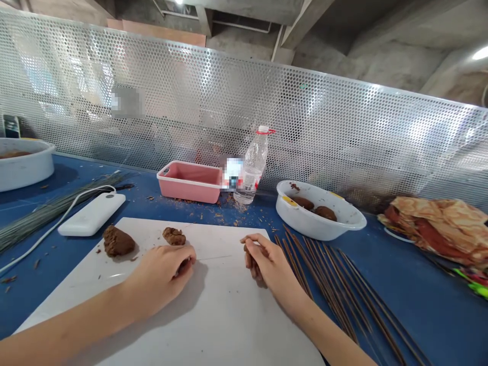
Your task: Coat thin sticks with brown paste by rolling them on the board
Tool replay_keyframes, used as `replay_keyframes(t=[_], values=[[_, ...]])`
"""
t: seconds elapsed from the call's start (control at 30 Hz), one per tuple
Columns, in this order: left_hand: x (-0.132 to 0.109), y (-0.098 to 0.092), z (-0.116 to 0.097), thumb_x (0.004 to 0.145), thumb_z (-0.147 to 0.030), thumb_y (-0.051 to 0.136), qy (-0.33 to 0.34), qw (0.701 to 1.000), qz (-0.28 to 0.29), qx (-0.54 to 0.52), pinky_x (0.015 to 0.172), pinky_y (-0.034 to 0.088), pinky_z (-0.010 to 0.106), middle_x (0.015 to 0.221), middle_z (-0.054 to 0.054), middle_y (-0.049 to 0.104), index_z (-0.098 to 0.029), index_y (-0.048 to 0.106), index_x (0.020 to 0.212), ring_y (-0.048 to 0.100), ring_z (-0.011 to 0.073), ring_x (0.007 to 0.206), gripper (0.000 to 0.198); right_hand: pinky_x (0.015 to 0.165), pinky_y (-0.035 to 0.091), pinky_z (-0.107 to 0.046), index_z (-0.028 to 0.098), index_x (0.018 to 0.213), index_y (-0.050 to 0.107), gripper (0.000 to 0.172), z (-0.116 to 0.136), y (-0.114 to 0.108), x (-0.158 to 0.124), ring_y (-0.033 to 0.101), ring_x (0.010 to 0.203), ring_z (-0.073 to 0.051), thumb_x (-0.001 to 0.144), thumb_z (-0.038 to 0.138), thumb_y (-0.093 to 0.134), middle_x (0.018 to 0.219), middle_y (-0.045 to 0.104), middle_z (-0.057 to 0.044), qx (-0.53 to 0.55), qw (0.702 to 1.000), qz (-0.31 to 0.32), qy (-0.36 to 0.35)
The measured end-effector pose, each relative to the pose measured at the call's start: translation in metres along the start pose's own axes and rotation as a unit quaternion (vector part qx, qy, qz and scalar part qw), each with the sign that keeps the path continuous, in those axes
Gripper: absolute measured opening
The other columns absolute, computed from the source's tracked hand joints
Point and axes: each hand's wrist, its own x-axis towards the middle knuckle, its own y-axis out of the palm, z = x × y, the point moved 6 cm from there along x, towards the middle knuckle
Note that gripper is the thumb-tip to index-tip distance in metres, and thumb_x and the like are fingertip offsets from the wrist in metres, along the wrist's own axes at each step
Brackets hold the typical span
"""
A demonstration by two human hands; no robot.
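The left hand rests curled on the white board, fingers closed around a brown lump that is mostly hidden. The right hand curls around a second lump near the board's far edge. Open board lies between the hands. A big lump and a small lump sit near that edge, beyond the left hand. Brown sticks lie just past the right edge; a white bowl stands beyond the far edge.
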Motion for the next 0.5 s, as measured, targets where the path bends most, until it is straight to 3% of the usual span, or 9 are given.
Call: replay_keyframes(t=[0.17, 0.33, 0.5], values=[[0.002, -0.0003, 0.0019, 0.09, -0.018, 0.049, -0.007, 1.0, -0.004, -0.014, 0.063, 0.031, 0.032, 0.069, -0.003, 0.065, -0.024, 0.056, 0.077, 0.058, 0.0186, 0.065, 0.016, 0.044, 0.035, -0.023, 0.019, 0.107, 0.073, 0.044, 0.0037, -0.0002, -0.0022, 0.053, 0.056, -0.013, 0.083, 0.056, 0.077, 0.076, 0.063, 0.001, -0.005, 1.0, -0.002, 0.003], [0.0051, -0.0009, 0.0035, 0.091, -0.019, 0.049, -0.021, 0.999, -0.002, -0.033, 0.064, 0.032, 0.032, 0.07, -0.002, 0.066, -0.024, 0.06, 0.078, 0.06, 0.0194, 0.067, 0.018, 0.049, 0.041, -0.025, 0.02, 0.097, 0.07, 0.037, -0.0014, 0.0069, -0.0038, 0.056, 0.054, -0.014, 0.093, 0.057, 0.066, 0.07, 0.064, 0.001, -0.035, 0.998, 0.042, 0.008], [0.005, -0.001, 0.0034, 0.093, -0.017, 0.048, -0.024, 0.999, 0.01, -0.031, 0.067, 0.033, 0.032, 0.073, -0.001, 0.069, -0.024, 0.064, 0.081, 0.063, 0.02, 0.071, 0.02, 0.045, 0.031, -0.025, 0.022, 0.081, 0.065, 0.042, -0.0043, 0.0091, -0.0079, 0.041, 0.044, -0.011, 0.099, 0.059, 0.059, 0.055, 0.053, 0.005, -0.073, 0.997, 0.037, 0.001]])
